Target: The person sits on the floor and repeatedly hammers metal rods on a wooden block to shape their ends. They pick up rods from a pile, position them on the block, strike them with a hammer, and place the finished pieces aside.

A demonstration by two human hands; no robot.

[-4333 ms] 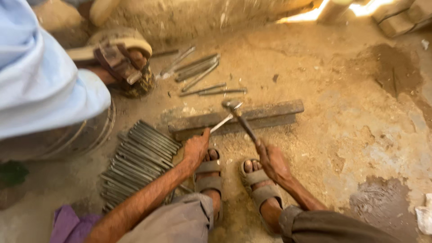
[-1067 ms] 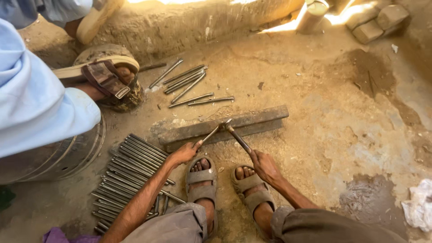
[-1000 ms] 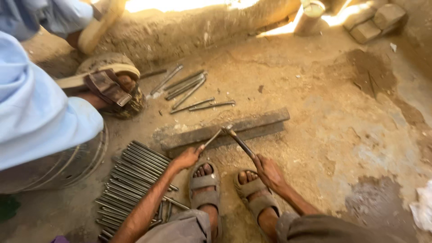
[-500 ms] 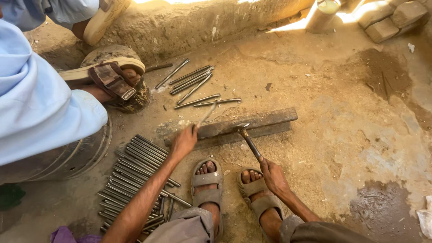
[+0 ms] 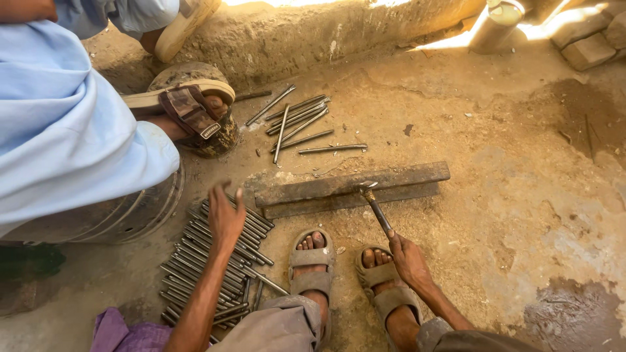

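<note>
Head view. The right hand [image 5: 407, 257], lower centre-right of the frame, is closed around the handle of a hammer [image 5: 376, 208]. The handle runs up and to the left from the fist; the hammer head rests on, or just above, the top face of a long steel bar [image 5: 404, 177] lying flat on the dirt floor across the middle of the frame.

The left hand [image 5: 225, 215], left of centre, is open with fingers spread and holds nothing. It hovers over the upper end of a stack of metal rods [image 5: 208, 261] laid side by side on the ground at lower left; contact with the rods cannot be determined.

A second, looser group of rods [image 5: 300, 127] lies on the floor above the steel bar, well apart from both hands.

The person's two sandalled feet [image 5: 312, 261] sit just below the bar, between the two hands.

At upper left, another person in a light blue garment [image 5: 59, 130] sits close by, with one sandalled foot [image 5: 189, 111] resting on a round, worn object.

A dark metal ring [image 5: 124, 215] lies beside the rod stack at left.
</note>
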